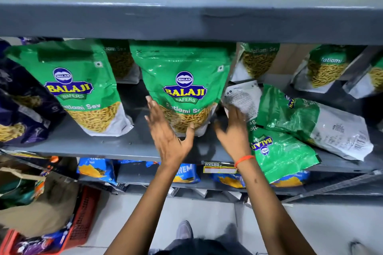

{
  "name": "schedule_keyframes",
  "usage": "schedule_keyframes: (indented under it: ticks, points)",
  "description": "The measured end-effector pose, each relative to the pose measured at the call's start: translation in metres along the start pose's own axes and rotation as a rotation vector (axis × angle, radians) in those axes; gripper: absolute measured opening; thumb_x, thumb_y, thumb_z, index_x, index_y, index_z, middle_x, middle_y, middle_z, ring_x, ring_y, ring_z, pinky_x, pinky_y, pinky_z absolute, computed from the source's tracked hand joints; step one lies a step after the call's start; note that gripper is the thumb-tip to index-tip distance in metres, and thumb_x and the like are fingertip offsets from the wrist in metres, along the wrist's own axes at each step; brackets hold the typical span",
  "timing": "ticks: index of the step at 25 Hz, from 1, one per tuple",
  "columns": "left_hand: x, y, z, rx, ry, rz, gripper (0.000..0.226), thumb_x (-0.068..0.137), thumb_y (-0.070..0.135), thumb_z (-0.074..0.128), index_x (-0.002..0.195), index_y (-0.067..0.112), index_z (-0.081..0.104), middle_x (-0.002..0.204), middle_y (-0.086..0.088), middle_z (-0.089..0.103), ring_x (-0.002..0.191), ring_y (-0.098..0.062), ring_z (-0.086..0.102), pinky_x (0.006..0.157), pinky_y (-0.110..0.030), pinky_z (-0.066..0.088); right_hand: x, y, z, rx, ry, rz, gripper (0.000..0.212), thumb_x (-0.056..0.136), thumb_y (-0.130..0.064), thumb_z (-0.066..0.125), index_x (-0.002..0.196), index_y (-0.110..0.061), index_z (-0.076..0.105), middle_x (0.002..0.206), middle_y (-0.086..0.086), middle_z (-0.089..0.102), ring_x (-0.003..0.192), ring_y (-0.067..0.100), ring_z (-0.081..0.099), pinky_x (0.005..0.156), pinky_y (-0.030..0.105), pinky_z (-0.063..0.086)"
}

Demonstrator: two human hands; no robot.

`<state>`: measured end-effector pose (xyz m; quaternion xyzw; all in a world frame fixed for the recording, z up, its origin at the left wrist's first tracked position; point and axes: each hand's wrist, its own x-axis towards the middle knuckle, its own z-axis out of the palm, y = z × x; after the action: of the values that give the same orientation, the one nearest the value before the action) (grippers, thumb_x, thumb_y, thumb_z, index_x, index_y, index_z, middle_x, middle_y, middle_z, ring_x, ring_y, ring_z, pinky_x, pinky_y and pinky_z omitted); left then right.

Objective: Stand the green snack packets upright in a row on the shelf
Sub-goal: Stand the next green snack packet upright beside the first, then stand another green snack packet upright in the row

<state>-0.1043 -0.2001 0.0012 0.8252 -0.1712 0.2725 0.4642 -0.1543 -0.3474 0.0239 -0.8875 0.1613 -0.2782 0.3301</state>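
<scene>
Grey metal shelf (87,145): your open left hand (167,130) and right hand (234,130) flank an upright green packet (182,72); fallen packets (284,151) lie right.

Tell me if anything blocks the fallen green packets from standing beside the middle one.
Nothing solid does. The fallen packets lie right of the upright middle packet; only the right hand is in the gap between them, on bare shelf.
</scene>
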Motion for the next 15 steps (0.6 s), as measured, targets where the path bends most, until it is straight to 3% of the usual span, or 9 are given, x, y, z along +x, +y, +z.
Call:
schedule_keyframes:
  ticks: [2,4,7,12,15]
  points:
    - [-0.004,0.023,0.010,-0.029,0.009,0.090,0.092,0.081,0.042,0.053,0.147,0.002,0.003,0.155,-0.013,0.008,0.147,-0.024,0.007,0.120,-0.042,0.006,0.011,0.013,-0.018,-0.117,-0.020,-0.048,0.048,0.076,-0.005,0.059,0.122,0.004,0.049,0.131,0.026,0.051,0.125,0.039,0.044,0.108,0.039,0.030]
    - [-0.012,0.048,0.027,-0.066,-0.012,0.163,0.086,0.083,0.036,0.053,0.148,0.009,0.004,0.156,-0.013,0.011,0.147,-0.022,0.008,0.121,-0.039,0.007,0.023,0.034,-0.037,-0.269,-0.118,-0.016,0.050,0.081,-0.011,0.056,0.130,-0.004,0.045,0.148,0.017,0.037,0.139,0.033,0.028,0.118,0.046,0.015]
    - [-0.033,0.083,0.064,-0.051,-0.098,0.229,0.078,0.085,0.025,0.050,0.147,0.013,0.005,0.155,-0.007,0.011,0.147,-0.024,0.012,0.121,-0.039,0.010,0.033,0.074,-0.062,-0.505,-0.283,0.022,0.051,0.089,-0.021,0.047,0.139,-0.019,0.035,0.156,0.000,0.023,0.145,0.025,0.013,0.117,0.051,-0.004]
    - [-0.054,0.088,0.106,0.049,-0.484,0.152,0.069,0.078,0.005,0.039,0.145,0.008,0.024,0.155,-0.011,0.019,0.144,-0.017,0.014,0.117,-0.052,0.024,0.029,0.110,-0.084,-0.533,-0.331,-0.055,0.048,0.093,-0.020,0.038,0.140,-0.024,0.032,0.152,-0.005,0.034,0.142,0.020,0.023,0.117,0.050,0.003]
    - [-0.057,0.074,0.111,0.054,-0.622,0.110,0.067,0.077,-0.010,0.037,0.141,0.007,0.035,0.154,-0.013,0.025,0.143,-0.021,0.015,0.116,-0.047,0.029,0.026,0.131,-0.101,-0.523,-0.364,-0.069,0.045,0.093,-0.020,0.039,0.137,-0.021,0.038,0.148,-0.005,0.039,0.140,0.017,0.026,0.117,0.046,0.008]
